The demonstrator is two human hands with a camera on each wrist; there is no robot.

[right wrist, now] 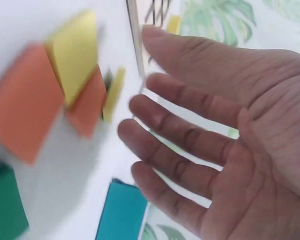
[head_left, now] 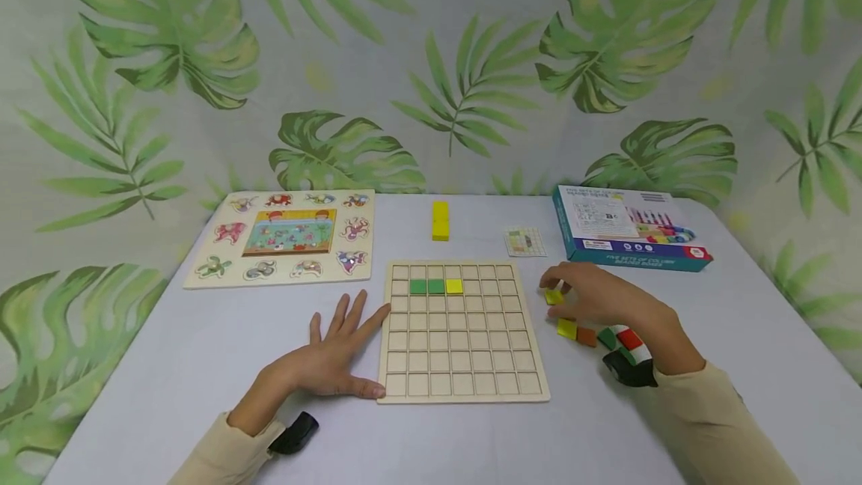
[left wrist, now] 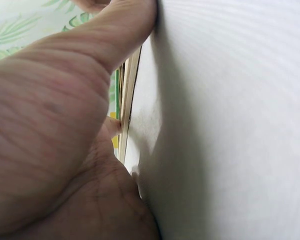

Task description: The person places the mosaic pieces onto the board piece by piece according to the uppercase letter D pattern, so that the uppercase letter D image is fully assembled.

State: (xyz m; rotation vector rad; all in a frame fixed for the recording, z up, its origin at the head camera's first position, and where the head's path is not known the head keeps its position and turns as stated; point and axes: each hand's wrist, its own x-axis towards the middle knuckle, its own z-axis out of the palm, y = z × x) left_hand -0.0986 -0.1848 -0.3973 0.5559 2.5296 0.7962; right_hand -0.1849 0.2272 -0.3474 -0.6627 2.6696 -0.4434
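Leafy wallpaper backs our pale table (head_left: 168,365), where the grid board (head_left: 465,388) sits near the front edge. Our left hand (head_left: 333,361) lies flat, fingers straight, against the board's left side. Our right hand (head_left: 599,294) hovers with fingers loosely apart over a yellow tile (head_left: 554,296) (right of the board); pinching it by its edges looks best.

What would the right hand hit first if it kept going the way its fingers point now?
Probably the yellow tile right at the fingertips of the right hand; it may already be touching it. Past that lies the right edge of the wooden grid board. Depth is hard to judge here.
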